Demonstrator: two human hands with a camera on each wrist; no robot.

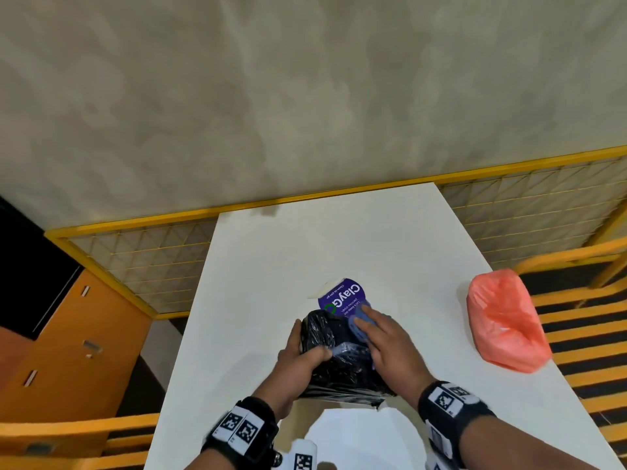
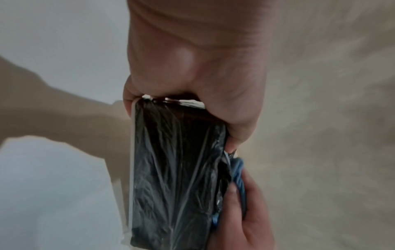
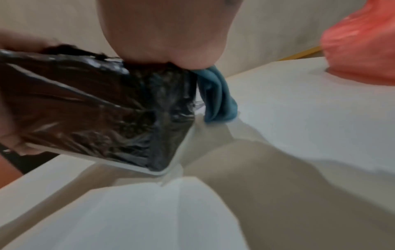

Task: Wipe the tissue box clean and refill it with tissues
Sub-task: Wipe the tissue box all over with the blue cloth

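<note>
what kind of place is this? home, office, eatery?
Probably an eatery or canteen seating area, though not certain: a plain white table, orange slatted benches on both sides, a yellow-framed mesh partition, and a round purple "ClayGo" clean-as-you-go sign on the table.

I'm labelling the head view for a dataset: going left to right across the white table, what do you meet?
left hand → black-wrapped tissue box → right hand pressing a blue cloth → orange-pink plastic bag.
</note>
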